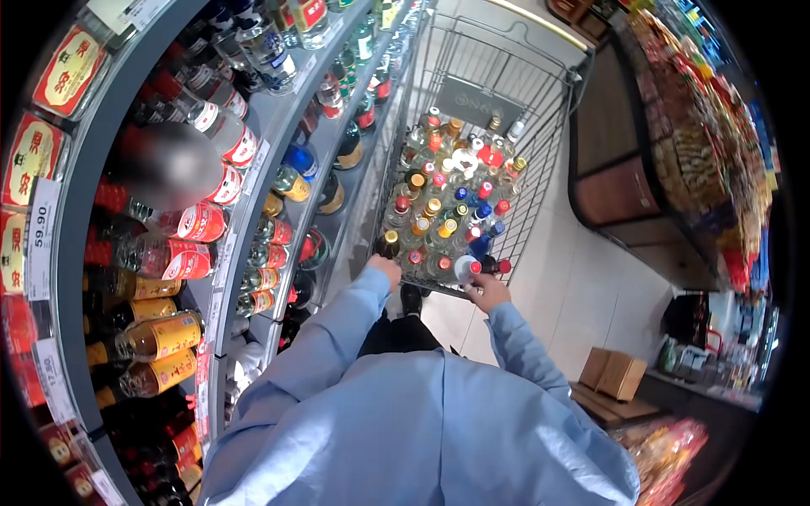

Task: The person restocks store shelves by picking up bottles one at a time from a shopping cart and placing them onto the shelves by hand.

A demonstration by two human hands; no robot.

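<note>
A wire shopping cart [544,139] stands in front of me, packed with upright glass bottles [440,228] with red, gold and blue caps. My left hand [386,271] is closed at the cart's near left corner, beside a dark bottle with a gold cap [388,243]; what it grips is hidden. Near the right corner, my right hand [489,293] has its thumb and fingers closed on a bottle with a pale top [465,269]. Just right of that stands a bottle with a dark red cap [504,266].
Grey shelves [283,118] of bottles run along the left, with price tags [40,239] on their edges. A display stand [620,190] piled with packaged goods is on the right. Cardboard boxes [620,375] sit at lower right. Tiled floor [582,278] lies between.
</note>
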